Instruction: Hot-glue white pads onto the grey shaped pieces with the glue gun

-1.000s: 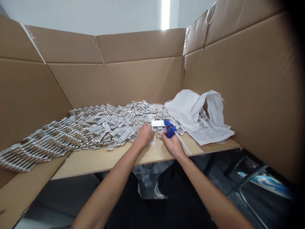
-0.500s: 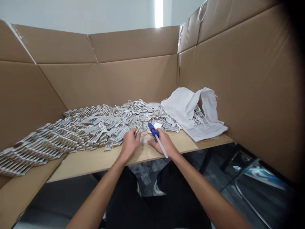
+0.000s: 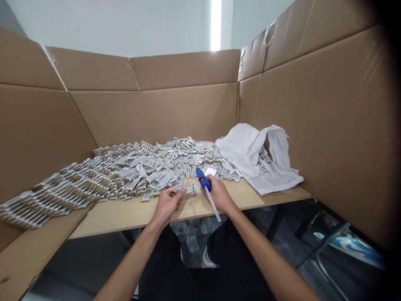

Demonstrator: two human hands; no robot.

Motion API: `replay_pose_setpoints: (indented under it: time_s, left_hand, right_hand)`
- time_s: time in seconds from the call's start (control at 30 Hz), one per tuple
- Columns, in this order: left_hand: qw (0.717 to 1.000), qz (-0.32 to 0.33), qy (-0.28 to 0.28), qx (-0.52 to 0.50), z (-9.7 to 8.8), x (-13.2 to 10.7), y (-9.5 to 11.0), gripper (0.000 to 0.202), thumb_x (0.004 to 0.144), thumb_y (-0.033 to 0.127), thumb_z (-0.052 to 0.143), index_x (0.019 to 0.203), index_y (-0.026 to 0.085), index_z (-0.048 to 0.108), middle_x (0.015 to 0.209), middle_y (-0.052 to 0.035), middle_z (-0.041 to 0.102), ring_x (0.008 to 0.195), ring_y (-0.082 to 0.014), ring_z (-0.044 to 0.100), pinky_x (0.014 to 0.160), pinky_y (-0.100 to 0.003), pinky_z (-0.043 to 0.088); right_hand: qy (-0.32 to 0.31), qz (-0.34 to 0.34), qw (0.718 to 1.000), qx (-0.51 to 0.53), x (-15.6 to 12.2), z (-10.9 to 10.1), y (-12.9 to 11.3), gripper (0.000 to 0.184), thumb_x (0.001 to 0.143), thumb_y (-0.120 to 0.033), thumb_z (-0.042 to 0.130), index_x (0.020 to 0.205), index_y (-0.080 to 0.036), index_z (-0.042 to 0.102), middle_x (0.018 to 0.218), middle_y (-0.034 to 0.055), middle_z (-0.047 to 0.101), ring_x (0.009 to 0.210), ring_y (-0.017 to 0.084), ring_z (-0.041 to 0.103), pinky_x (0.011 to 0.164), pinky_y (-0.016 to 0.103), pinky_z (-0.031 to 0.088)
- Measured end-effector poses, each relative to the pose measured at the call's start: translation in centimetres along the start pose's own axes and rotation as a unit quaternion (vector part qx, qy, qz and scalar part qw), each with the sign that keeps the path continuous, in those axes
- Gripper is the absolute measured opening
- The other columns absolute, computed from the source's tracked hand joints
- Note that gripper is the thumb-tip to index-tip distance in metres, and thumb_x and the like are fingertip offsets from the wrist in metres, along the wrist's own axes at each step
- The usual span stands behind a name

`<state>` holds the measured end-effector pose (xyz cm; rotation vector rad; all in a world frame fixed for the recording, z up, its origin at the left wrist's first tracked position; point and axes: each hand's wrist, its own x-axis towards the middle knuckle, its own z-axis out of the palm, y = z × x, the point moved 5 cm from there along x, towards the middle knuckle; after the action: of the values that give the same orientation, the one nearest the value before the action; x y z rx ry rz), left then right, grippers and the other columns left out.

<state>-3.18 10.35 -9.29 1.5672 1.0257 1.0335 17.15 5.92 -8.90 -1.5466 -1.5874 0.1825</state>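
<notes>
My left hand (image 3: 169,203) pinches one end of a small flat grey-white piece with slot-like cut-outs (image 3: 188,189), held just above the board's front part. In my right hand (image 3: 218,193) is a blue hot glue gun (image 3: 203,179), its handle wrapped by my fingers. A clear glue stick (image 3: 213,205) juts from its rear toward me, and the nozzle points away toward the heap. Beyond both hands spreads a heap of similar grey-white pieces (image 3: 163,167). A small white card or sheet (image 3: 210,172) lies just past the glue gun.
Rows of stacked pieces (image 3: 62,190) run along the left side. Crumpled white paper (image 3: 241,144) and flat sheets (image 3: 278,184) cover the right end of the wooden board (image 3: 125,213). Tall cardboard walls (image 3: 188,106) enclose the back and sides. A metal chair frame (image 3: 322,263) stands lower right.
My left hand has turned the piece so that its flat face shows. The glue gun sits more upright in my right hand. The view has tilted slightly upward.
</notes>
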Motion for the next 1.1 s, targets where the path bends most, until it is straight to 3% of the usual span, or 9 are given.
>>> replay_pose_setpoints:
  time_s: [0.2,0.37,0.47,0.53,0.63,0.7,0.87,1.0,1.1]
  left_hand:
    - [0.999,0.003,-0.019,-0.031,0.1,-0.5,0.3,0.047,0.075,0.064,0.076,0.074,0.018,0.061,0.056,0.0006,0.058,0.046,-0.0107,0.043,0.046,-0.023,0.028]
    - [0.999,0.013,-0.014,-0.049,-0.4,0.0,-0.3,0.045,0.075,0.058,0.081,0.079,0.016,0.064,0.059,0.0028,0.053,0.051,-0.0095,0.043,0.049,-0.021,0.029]
    - [0.993,0.009,-0.046,-0.104,0.1,0.0,-0.3,0.045,0.075,0.058,0.082,0.083,0.016,0.065,0.068,0.0005,0.059,0.055,-0.0098,0.047,0.051,-0.022,0.034]
    - [0.985,0.007,-0.079,-0.153,0.9,-0.3,0.0,0.046,0.075,0.057,0.082,0.092,0.017,0.067,0.081,-0.0033,0.066,0.063,-0.0127,0.055,0.058,-0.024,0.043]
    - [0.974,0.019,-0.114,-0.193,1.9,-0.7,0.7,0.047,0.076,0.056,0.082,0.100,0.018,0.069,0.095,-0.0068,0.070,0.078,-0.0176,0.063,0.069,-0.029,0.051]
    - [0.974,0.042,-0.130,-0.178,2.2,-0.9,1.2,0.045,0.076,0.056,0.082,0.097,0.017,0.072,0.094,-0.0066,0.071,0.077,-0.0176,0.063,0.073,-0.030,0.052]
    - [0.984,0.060,-0.126,-0.106,2.3,-1.1,1.6,0.040,0.076,0.055,0.082,0.084,0.016,0.076,0.077,-0.0061,0.072,0.071,-0.0183,0.064,0.074,-0.029,0.050]
    - [0.986,0.058,-0.109,-0.114,2.2,-1.1,1.4,0.038,0.074,0.053,0.084,0.077,0.016,0.075,0.074,-0.0052,0.071,0.067,-0.0177,0.064,0.070,-0.029,0.050]
    - [0.984,0.053,-0.102,-0.136,2.3,-1.1,1.3,0.038,0.071,0.051,0.087,0.083,0.017,0.075,0.082,-0.0054,0.073,0.067,-0.0167,0.064,0.069,-0.029,0.051]
  right_hand:
    - [0.001,-0.020,0.988,0.156,-0.2,-0.5,-0.7,0.012,0.084,-0.031,0.061,0.089,-0.020,0.063,0.083,0.0009,0.067,0.075,0.019,0.059,0.070,0.026,0.043]
    - [0.018,0.066,0.976,0.207,-0.7,-0.7,0.2,0.036,0.083,-0.053,0.069,0.097,-0.020,0.071,0.094,0.0065,0.073,0.088,0.025,0.067,0.078,0.033,0.051]
    - [-0.015,0.104,0.964,0.246,-0.8,-0.2,0.7,0.044,0.083,-0.059,0.069,0.101,-0.019,0.072,0.087,0.0063,0.074,0.079,0.024,0.068,0.074,0.034,0.052]
    - [-0.046,0.115,0.957,0.263,-0.9,0.0,0.6,0.044,0.083,-0.059,0.069,0.100,-0.019,0.073,0.078,0.0046,0.072,0.069,0.022,0.065,0.068,0.033,0.051]
    - [-0.045,0.074,0.966,0.242,-0.7,-0.8,-0.5,0.037,0.081,-0.056,0.074,0.094,-0.021,0.075,0.086,0.0053,0.074,0.079,0.022,0.068,0.078,0.034,0.053]
    - [-0.057,0.044,0.969,0.237,-0.7,-1.1,-1.2,0.033,0.080,-0.054,0.075,0.088,-0.022,0.075,0.091,0.0052,0.075,0.086,0.023,0.069,0.085,0.035,0.053]
    - [-0.065,0.064,0.967,0.238,-0.7,-0.5,-0.5,0.033,0.076,-0.052,0.078,0.087,-0.021,0.070,0.086,0.0031,0.073,0.079,0.022,0.066,0.078,0.034,0.053]
    - [-0.058,0.058,0.972,0.218,-0.9,-0.3,0.1,0.038,0.077,-0.053,0.078,0.096,-0.021,0.072,0.096,0.0043,0.074,0.090,0.024,0.067,0.086,0.035,0.053]
    - [-0.076,0.047,0.970,0.225,-1.1,-0.5,-0.3,0.038,0.078,-0.054,0.076,0.093,-0.019,0.073,0.093,0.0043,0.073,0.088,0.023,0.067,0.083,0.034,0.053]
